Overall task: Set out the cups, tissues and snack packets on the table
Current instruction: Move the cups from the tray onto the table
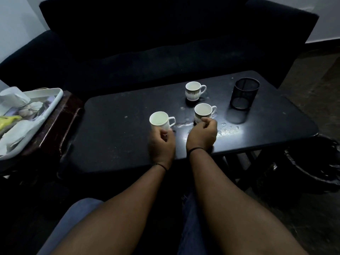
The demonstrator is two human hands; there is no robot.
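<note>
White cup (160,120) just beyond curled left hand (161,142).

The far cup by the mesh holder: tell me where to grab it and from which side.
Take the far cup by its handle, which points right toward the black mesh holder. Come in from the right with the right hand, passing over the nearer cup. It stands upright and nothing touches it, so a straight lift should do.
</note>
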